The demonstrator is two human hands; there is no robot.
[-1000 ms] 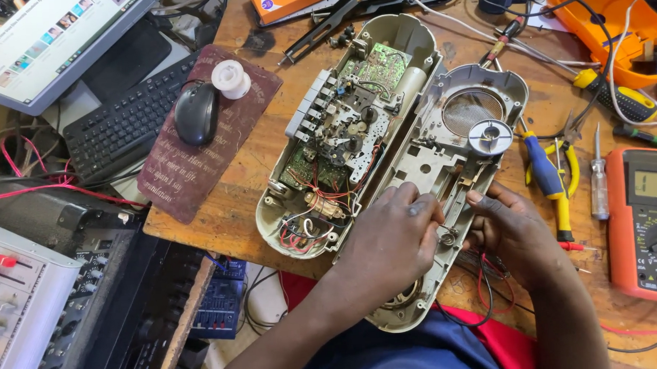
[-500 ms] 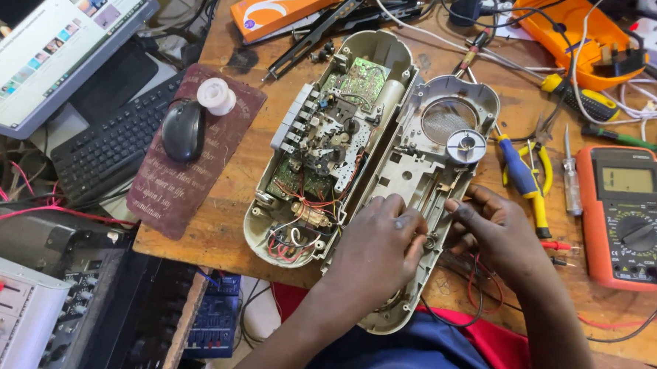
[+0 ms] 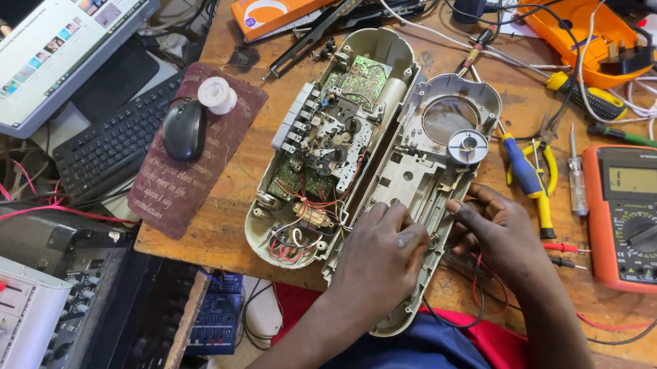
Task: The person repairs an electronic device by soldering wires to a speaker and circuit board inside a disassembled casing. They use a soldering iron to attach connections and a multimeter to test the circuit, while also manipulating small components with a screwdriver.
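Both hands, left hand (image 3: 380, 260) and right hand (image 3: 497, 232), press spread fingers flat on the grey casing half (image 3: 417, 180), pinching nothing.

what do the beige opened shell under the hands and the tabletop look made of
Beige opened shell: likely moulded plastic, matte, with ribs and screw posts. Brown tabletop: looks like bare wood, worn and stained, grain showing. Left hand and right hand rest on the shell.
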